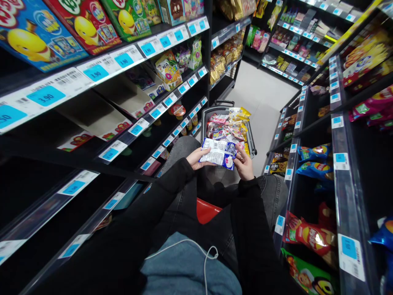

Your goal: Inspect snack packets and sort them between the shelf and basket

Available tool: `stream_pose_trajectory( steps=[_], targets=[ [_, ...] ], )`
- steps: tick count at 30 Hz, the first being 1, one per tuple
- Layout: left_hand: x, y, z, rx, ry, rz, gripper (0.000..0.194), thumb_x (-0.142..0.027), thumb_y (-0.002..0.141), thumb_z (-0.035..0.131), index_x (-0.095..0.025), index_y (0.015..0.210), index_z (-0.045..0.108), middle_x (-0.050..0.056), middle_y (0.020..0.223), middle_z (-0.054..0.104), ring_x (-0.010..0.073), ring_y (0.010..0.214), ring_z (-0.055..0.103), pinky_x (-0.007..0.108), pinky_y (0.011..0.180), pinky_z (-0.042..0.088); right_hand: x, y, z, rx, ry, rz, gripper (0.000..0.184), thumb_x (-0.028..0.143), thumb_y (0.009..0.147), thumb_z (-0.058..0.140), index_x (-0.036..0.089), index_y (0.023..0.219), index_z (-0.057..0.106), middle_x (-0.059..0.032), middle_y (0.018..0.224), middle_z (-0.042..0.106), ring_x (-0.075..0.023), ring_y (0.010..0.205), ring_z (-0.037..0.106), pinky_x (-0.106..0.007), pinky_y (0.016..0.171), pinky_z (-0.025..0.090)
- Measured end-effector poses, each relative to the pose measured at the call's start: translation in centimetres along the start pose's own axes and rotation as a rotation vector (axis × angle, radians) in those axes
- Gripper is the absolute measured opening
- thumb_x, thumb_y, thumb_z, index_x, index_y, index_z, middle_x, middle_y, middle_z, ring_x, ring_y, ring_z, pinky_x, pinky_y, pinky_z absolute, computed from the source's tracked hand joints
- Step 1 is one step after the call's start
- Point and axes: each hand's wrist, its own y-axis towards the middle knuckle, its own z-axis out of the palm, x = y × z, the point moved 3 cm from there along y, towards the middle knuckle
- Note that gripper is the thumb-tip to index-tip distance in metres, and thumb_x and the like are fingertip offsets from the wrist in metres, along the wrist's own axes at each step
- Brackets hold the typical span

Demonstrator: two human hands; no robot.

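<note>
Between my two hands, a small blue-and-white candy bag (218,153) is held level, its printed back face turned up toward me. My left hand (198,158) grips its left end with the thumb on top. At the right end, my right hand (243,163) has its fingers on the bag's edge. Just beyond the bag stands a grey shopping basket (205,123) with a dark handle. It is heaped with pink, white and yellow snack bags (238,116). The held bag hides the near part of the heap.
Shelves with blue price tags (124,60) line my left, with boxes (125,18) above and candy bags (168,69) below. Shelves on my right hold chip bags (313,235). Pale floor (254,88) runs on behind the basket. A red seat (207,211) shows between my legs.
</note>
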Motion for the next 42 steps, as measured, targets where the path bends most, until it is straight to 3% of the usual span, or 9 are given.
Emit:
stream_pose_trajectory(
  steps=[6,13,18,21,27,35,42],
  targets=[
    [0.2,0.2,-0.2,0.017,-0.002,-0.010,0.032,-0.020,0.081,0.054,-0.008,0.110,0.050,0.017,0.089,0.068,0.0265,0.080,0.066,0.044,0.070,0.054,-0.1,0.1,-0.2,-0.073,-0.015,-0.025,0.053,0.038,0.069,0.064,0.019,0.117,0.052,-0.0077,0.097,0.065,-0.0180,0.081,0.060,-0.032,0.070,0.050],
    [0.2,0.1,-0.1,-0.001,0.002,-0.009,0.032,-0.018,0.080,0.056,-0.006,0.109,0.053,0.018,0.090,0.068,0.0274,0.079,0.066,0.045,0.070,0.054,0.2,0.1,0.2,-0.170,-0.032,-0.047,0.048,0.037,0.070,0.061,0.021,0.113,0.049,0.0009,0.067,0.057,-0.0123,0.058,0.050,-0.028,0.058,0.045],
    [0.4,0.4,-0.3,-0.003,-0.037,-0.030,0.035,-0.026,0.084,0.049,-0.006,0.112,0.053,0.018,0.087,0.068,0.0276,0.082,0.065,0.046,0.073,0.053,0.2,0.0,0.1,-0.201,-0.071,-0.062,0.038,0.034,0.070,0.061,0.021,0.105,0.055,-0.0011,0.073,0.060,-0.0136,0.063,0.053,-0.029,0.062,0.046],
    [0.5,0.7,-0.5,0.020,-0.071,-0.052,0.039,-0.033,0.086,0.045,-0.007,0.115,0.052,0.018,0.088,0.068,0.0276,0.083,0.065,0.046,0.075,0.052,0.3,0.1,-0.1,-0.195,-0.110,-0.073,0.030,0.033,0.070,0.061,0.020,0.096,0.062,-0.0039,0.083,0.065,-0.0174,0.075,0.058,-0.033,0.071,0.047],
    [0.5,0.6,-0.3,-0.027,-0.091,-0.089,0.040,-0.032,0.088,0.039,-0.008,0.119,0.049,0.017,0.090,0.068,0.0270,0.084,0.065,0.047,0.076,0.051,0.2,0.3,-0.2,-0.190,-0.118,-0.067,0.022,0.029,0.070,0.060,0.020,0.088,0.067,-0.0051,0.095,0.068,-0.0206,0.092,0.060,-0.038,0.084,0.046],
    [0.2,0.3,0.1,-0.109,-0.044,-0.082,0.044,-0.040,0.089,0.034,-0.009,0.117,0.050,0.017,0.090,0.068,0.0270,0.082,0.065,0.047,0.071,0.053,0.0,0.3,-0.3,-0.207,-0.087,-0.056,0.022,0.032,0.069,0.061,0.019,0.087,0.065,-0.0053,0.091,0.067,-0.0192,0.087,0.060,-0.036,0.079,0.048],
    [0.4,0.4,0.6,-0.127,0.112,-0.049,0.043,-0.041,0.089,0.034,-0.007,0.104,0.055,0.015,0.075,0.067,0.0209,0.064,0.065,0.034,0.060,0.052,-0.6,0.5,0.0,-0.290,-0.041,-0.035,0.030,0.029,0.059,0.071,0.018,0.082,0.056,-0.0021,0.079,0.062,-0.0121,0.064,0.056,-0.028,0.063,0.047]
  ],
)
